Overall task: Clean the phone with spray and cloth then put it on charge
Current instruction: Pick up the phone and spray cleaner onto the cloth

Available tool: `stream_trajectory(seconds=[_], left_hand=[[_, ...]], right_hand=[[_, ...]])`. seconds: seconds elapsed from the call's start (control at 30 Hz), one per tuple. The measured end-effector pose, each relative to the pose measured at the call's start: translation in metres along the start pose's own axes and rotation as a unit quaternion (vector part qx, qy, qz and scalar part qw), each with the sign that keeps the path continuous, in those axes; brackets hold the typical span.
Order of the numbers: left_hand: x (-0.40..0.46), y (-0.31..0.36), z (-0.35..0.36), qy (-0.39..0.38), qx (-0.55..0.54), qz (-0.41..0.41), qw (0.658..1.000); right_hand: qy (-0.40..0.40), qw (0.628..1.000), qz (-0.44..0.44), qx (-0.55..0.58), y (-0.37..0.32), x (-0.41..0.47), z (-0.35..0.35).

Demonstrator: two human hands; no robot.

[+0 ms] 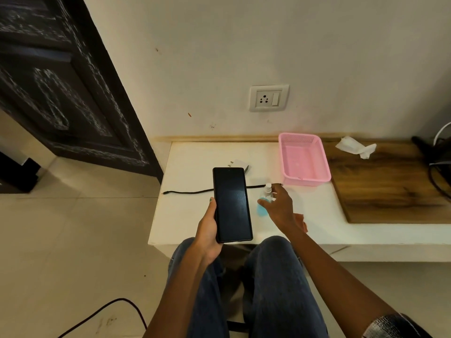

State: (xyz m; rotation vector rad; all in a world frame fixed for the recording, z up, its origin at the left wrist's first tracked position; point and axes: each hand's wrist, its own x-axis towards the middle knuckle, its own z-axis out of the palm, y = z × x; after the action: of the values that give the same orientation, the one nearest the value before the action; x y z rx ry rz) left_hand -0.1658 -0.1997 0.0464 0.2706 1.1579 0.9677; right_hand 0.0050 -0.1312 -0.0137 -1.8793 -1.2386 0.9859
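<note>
The phone [232,204] was held screen-up at the centre of the frame, gripped along its lower left edge by the left hand [207,230], presumably so that the glass was presented for spraying. Just to its right, the spray bottle [265,200] was touched by the spread fingers of the right hand [280,206], though a closed grasp could not be confirmed. Behind lay the black cable [190,191] and white charger plug [238,164], beneath the wall socket [268,98], apparently staged for charging.
</note>
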Motion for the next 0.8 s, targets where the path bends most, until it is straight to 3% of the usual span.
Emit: stream_trajectory(seconds=[0.37,0.6,0.8], left_hand=[[0.000,-0.002,0.001,-0.020,-0.024,-0.012,0.999],[0.003,-0.006,-0.005,-0.043,-0.046,-0.010,0.998],[0.005,-0.008,-0.004,-0.042,-0.061,-0.010,0.997]], right_hand=[[-0.029,0.996,-0.030,-0.081,0.008,0.001,-0.009],[0.071,0.975,0.062,-0.199,0.034,0.010,-0.033],[-0.027,0.944,0.131,-0.301,0.068,0.014,-0.041]])
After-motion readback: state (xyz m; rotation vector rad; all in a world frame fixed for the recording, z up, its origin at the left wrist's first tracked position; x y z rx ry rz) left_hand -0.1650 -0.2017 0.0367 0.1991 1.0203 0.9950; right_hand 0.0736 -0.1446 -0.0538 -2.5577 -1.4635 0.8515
